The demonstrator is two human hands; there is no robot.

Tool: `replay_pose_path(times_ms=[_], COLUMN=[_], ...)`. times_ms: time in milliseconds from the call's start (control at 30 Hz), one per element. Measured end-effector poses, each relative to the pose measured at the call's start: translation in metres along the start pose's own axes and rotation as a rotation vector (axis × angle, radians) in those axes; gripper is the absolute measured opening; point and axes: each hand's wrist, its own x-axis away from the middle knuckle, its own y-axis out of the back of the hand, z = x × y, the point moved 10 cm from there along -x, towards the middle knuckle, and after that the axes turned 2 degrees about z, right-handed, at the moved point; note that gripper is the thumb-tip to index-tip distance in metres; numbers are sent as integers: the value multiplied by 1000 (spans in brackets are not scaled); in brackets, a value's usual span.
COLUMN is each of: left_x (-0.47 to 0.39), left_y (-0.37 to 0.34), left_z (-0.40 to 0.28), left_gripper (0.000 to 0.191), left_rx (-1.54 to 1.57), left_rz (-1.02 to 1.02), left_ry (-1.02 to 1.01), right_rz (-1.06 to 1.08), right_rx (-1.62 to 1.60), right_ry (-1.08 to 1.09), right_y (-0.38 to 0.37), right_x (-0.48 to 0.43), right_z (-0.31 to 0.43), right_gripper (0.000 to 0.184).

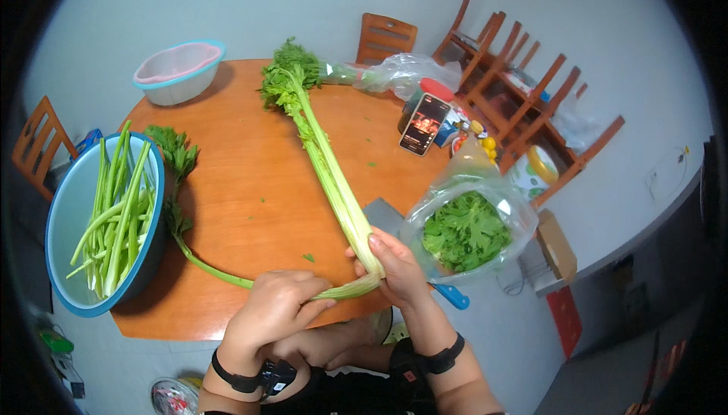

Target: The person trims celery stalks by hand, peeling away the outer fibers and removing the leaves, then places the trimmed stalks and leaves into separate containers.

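My right hand (395, 264) grips the base of a bunch of celery (324, 153), whose leafy tops point away across the wooden table. Bent outward at the base, one celery stalk (219, 274) lies in my left hand (284, 301), its leaves resting beside the blue basin. Stripped celery stalks (116, 221) fill part of that blue basin (161, 204) at the left. On the right, a clear plastic bag (520, 221) stands open with green celery leaves (469, 232) inside. A knife's blue handle (453, 296) sticks out at the table edge, near my right wrist.
White and pink plastic baskets (179, 88) stand at the back left. More celery in a plastic bag (409, 73) lies at the back. A phone (425, 125) leans against a red-lidded jar (435, 89). Stacked wooden chairs (512, 85) stand behind; a grey board (382, 214) lies near the bunch.
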Motion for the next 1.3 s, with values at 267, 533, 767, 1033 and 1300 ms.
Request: replay_pose_path(times_ms=[267, 533, 767, 1033, 1300], left_x=[7, 7, 9, 12, 14], left_y=[14, 21, 24, 28, 26], left_z=[-5, -9, -9, -14, -15], left_gripper=[14, 14, 18, 18, 14], left_rx=[-15, 24, 81, 66, 45], left_rz=[-55, -81, -81, -91, -65], left_ry=[-51, -40, -40, -62, -55], right_rz=[15, 14, 19, 56, 55], right_rx=[-105, -199, -212, -166, -92], right_ry=[-20, 47, 40, 52, 72], right_y=[-14, -16, -20, -24, -25], right_x=[4, 5, 10, 10, 8], right_z=[-2, 7, 11, 16, 15], right_gripper=[38, 33, 34, 36, 36])
